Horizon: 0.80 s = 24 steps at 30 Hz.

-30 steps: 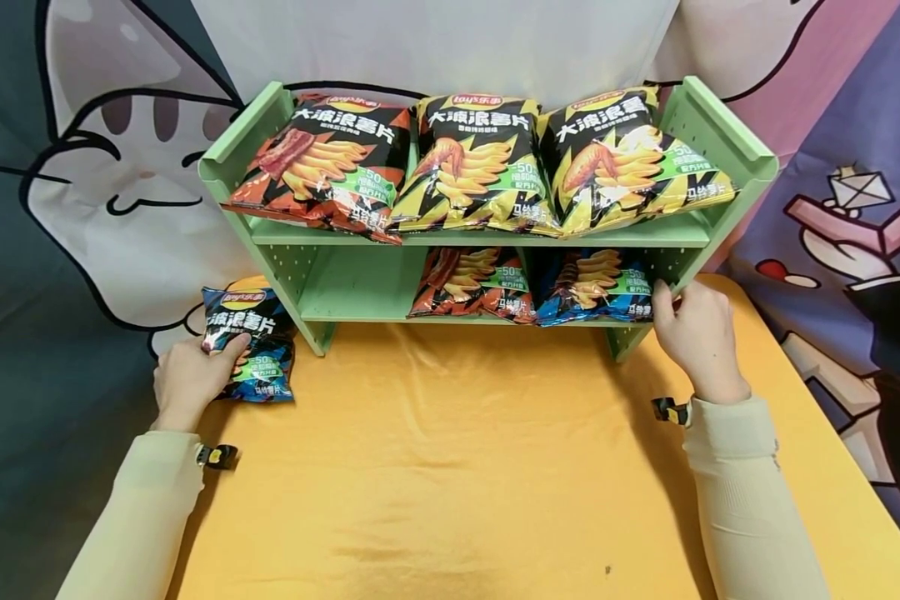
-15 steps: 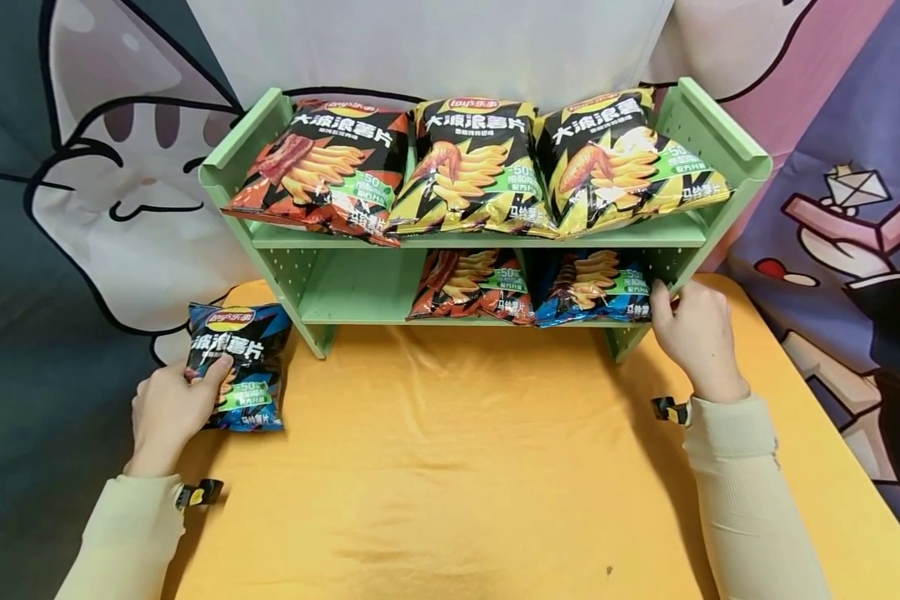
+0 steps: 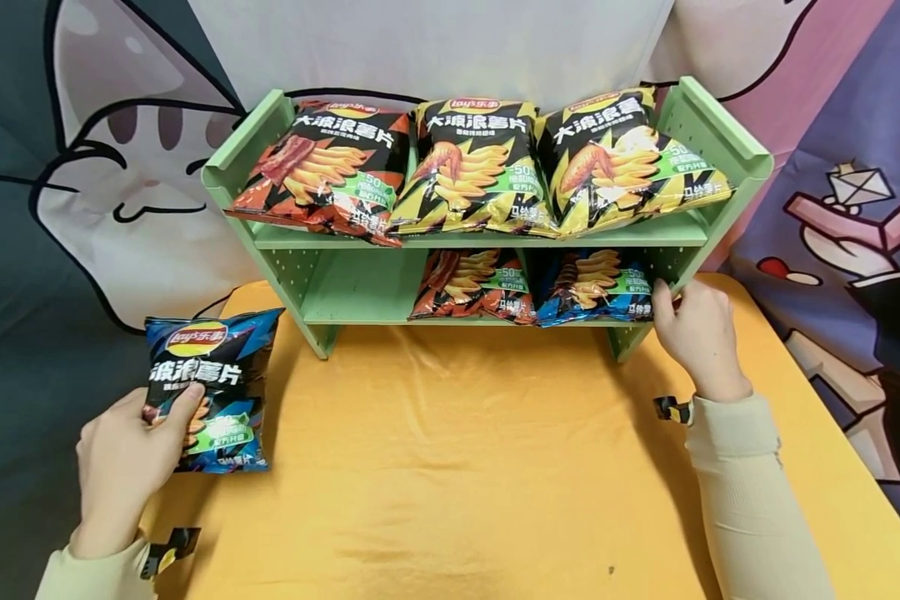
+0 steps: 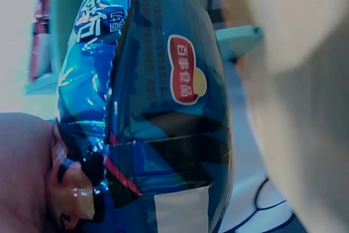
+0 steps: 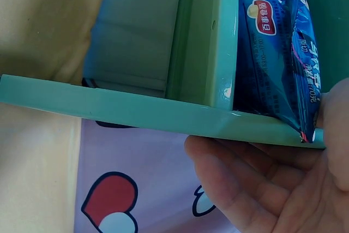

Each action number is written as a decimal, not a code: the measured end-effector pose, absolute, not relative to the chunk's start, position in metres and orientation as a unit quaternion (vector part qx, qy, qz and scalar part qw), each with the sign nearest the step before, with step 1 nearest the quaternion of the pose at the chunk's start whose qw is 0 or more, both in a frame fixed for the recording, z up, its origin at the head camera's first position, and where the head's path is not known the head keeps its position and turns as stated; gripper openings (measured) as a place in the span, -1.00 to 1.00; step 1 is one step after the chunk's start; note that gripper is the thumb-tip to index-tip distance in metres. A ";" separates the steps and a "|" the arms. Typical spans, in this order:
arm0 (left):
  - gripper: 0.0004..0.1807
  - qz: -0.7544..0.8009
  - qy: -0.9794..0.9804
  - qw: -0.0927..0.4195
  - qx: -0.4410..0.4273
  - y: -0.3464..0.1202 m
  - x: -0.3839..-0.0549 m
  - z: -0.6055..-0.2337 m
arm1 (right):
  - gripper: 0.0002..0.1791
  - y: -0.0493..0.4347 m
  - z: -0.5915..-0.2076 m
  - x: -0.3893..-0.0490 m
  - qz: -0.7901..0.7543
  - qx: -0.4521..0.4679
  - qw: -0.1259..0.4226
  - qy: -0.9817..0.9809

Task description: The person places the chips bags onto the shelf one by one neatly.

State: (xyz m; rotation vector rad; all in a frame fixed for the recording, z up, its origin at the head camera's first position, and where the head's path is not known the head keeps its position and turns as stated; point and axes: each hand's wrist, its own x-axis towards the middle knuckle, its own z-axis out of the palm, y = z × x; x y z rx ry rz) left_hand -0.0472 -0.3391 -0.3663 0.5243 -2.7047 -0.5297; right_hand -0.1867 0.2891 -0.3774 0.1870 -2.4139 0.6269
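Observation:
My left hand [image 3: 123, 462] grips a blue and black bag of potato chips [image 3: 228, 392] at its left side, thumb across the front. The bag hangs left of the shelf, apart from it. Its back, with a red label, fills the left wrist view, where most of the hand is hidden. My right hand [image 3: 697, 337] holds the right side panel of the green two-tier shelf [image 3: 360, 287]. In the right wrist view the fingers [image 5: 234, 184] lie outside that panel, with the thumb on the inner side, next to another blue chip bag [image 5: 267, 53].
The upper tier bears a red chip bag [image 3: 322, 167] and two yellow ones, the middle bag [image 3: 472, 167] and the right bag [image 3: 622, 162]. Below sit a red bag [image 3: 472, 287] and the blue bag. A yellow cloth [image 3: 435, 467] covers the table.
My left hand has drawn the blue chip bag away from the shelf, toward the near left and closer to the head camera. The right hand stays on the side panel.

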 end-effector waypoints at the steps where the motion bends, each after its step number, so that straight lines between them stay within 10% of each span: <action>1: -0.35 -0.187 -0.949 0.173 0.183 -0.338 -0.043 -0.363 | -0.52 0.289 -0.377 -0.187 0.238 0.070 0.314 -0.916; 24: -0.60 -0.198 -0.949 0.246 -0.003 -0.252 -0.031 -0.321 | -0.52 0.292 -0.377 -0.187 0.241 0.061 0.307 -0.919</action>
